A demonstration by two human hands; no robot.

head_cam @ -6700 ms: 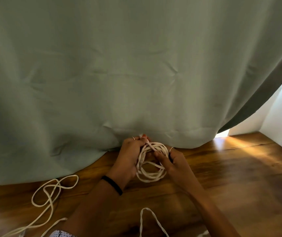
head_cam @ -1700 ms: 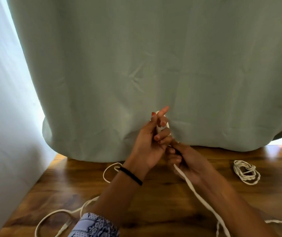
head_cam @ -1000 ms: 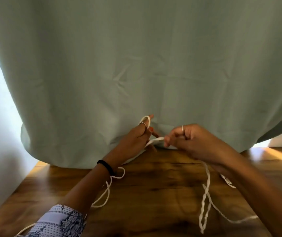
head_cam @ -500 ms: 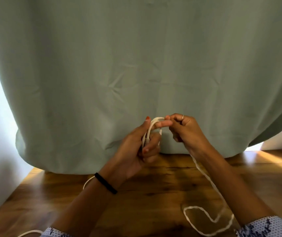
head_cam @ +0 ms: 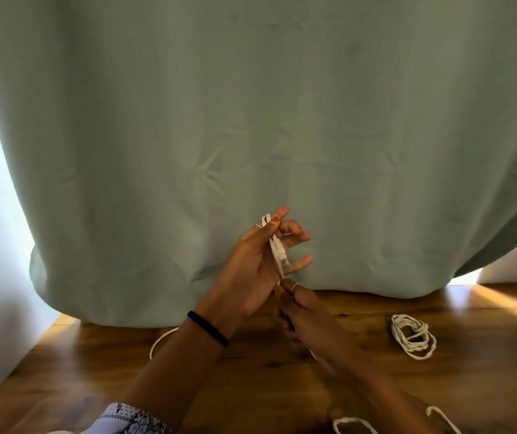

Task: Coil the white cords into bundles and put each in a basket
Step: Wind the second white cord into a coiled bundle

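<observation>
1. The grey-green curtain (head_cam: 250,120) fills most of the view and hangs down to the back edge of the wooden surface (head_cam: 250,386); no basket shows anywhere.
2. The loose white cord (head_cam: 277,255) is the thing being worked. It looks light, soft and limp, so it will sag and slide unless each loop is pinned. Its slack trails off below the hands, with stray loops lying on the surface near the bottom edge (head_cam: 354,426) and at the left by the forearm (head_cam: 160,339).
3. The left hand (head_cam: 257,270) is raised with its palm turned inward and its fingers spread. The cord runs over the index finger and down across the palm, where the thumb seems to pin it.
4. The right hand (head_cam: 301,311) sits just below, its fingers closed in a pinch on the cord where it leaves the left palm. That is probably the best place to hold it, close to the coil, feeding a short length at a time.
5. A finished bundle (head_cam: 412,338) lies on the surface well to the right, wrapped round its middle and keeping its shape. It can likely be lifted by that wrap.
</observation>
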